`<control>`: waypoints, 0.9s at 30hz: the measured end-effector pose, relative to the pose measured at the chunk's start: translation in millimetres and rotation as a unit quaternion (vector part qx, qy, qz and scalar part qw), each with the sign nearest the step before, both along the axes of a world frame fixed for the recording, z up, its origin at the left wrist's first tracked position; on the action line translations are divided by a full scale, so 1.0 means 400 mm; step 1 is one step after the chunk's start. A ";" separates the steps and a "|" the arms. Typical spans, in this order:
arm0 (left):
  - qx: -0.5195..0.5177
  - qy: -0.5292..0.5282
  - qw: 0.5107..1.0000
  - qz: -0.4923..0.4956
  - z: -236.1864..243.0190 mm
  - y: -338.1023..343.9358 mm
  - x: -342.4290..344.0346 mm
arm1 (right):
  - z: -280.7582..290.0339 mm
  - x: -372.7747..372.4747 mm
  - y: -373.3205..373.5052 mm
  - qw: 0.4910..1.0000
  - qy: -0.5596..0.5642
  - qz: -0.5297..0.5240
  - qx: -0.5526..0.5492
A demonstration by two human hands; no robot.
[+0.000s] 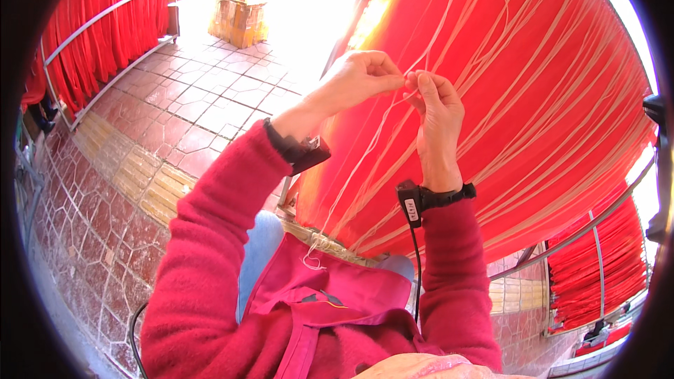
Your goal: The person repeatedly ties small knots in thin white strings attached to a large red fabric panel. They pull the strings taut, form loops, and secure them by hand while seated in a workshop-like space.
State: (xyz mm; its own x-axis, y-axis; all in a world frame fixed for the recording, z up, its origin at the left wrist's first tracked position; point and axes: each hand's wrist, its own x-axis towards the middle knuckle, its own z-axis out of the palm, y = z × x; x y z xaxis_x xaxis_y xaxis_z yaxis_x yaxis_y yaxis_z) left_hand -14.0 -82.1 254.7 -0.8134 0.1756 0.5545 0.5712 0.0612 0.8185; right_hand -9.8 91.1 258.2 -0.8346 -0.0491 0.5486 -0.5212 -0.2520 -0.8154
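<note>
Left hand and right hand are working close together near 1 o'clock, both pinching narrowly at a pale string, which is slanting from about 1 down toward the apron at 6. Behind, a red sheet streaked with pale strands is filling roughly 1 to 4. A box is sitting on the tiles at 11; red hanks are hanging at 10.

Both arms in crimson woolly sleeves are extending forward; bare left hand and bare right hand are pinching, close together.
</note>
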 end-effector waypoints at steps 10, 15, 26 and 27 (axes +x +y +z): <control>0.312 -0.077 0.947 -0.006 -0.022 -0.085 -0.014 | -0.020 0.071 0.055 0.974 0.059 0.037 -0.217; 0.390 -0.041 0.919 0.051 -0.012 -0.123 -0.027 | -0.015 0.089 0.076 0.962 0.070 0.003 -0.263; 0.464 -0.003 0.883 0.066 0.007 -0.139 0.004 | -0.023 0.101 0.100 0.955 0.113 0.055 -0.269; 0.453 -0.008 0.890 0.055 0.006 -0.126 0.013 | -0.029 0.100 0.096 0.957 0.104 0.063 -0.262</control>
